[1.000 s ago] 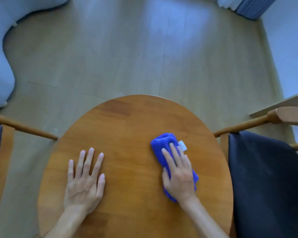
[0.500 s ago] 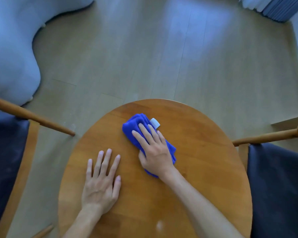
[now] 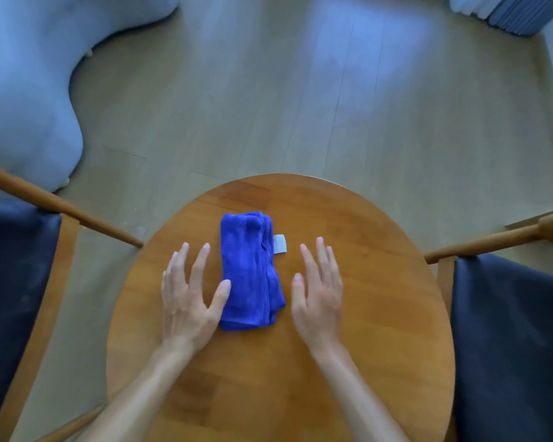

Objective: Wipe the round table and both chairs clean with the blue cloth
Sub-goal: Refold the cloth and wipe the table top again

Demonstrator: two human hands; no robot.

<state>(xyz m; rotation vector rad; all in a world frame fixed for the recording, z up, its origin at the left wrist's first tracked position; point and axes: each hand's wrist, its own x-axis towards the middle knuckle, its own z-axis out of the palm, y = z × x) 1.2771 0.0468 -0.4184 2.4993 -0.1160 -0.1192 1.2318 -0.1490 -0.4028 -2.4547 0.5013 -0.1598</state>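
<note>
Now between strokes on the table (image 3: pixel 348 314): cloth (image 3: pixel 251 272) lying folded and unheld, left hand (image 3: pixel 189 298) and right hand (image 3: pixel 316 298) flat, fingers spread, flanking it; next, likely regrasping for chairs.

Both chairs are cut by the picture edges: of the left chair (image 3: pixel 16 269) only a part of the dark seat and a wooden arm shows, and of the right chair (image 3: pixel 511 339) the same. The near rim of the round table (image 3: pixel 380 244) runs out at the bottom edge. The right hand (image 3: pixel 316 298) is blurred, so its contact with the table cannot be told
</note>
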